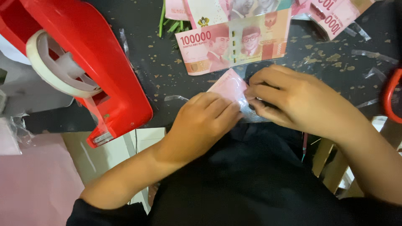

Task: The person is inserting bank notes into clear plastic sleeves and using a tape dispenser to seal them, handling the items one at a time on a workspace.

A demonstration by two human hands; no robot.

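Dark speckled table (335, 58), both hands (209, 119) (289, 98), each grip apparently pinched on one folded pink banknote (230, 86), red tape dispenser (83, 54) alongside.

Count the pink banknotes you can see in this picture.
At least 5: one folded between the left hand and right hand, one flat above them, three cut off along the top edge. More may be hidden.

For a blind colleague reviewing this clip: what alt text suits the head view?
Two bare hands, left hand and right hand, press a folded pink banknote on a dark speckled table. A flat pink banknote lies beyond; a red tape dispenser sits left.
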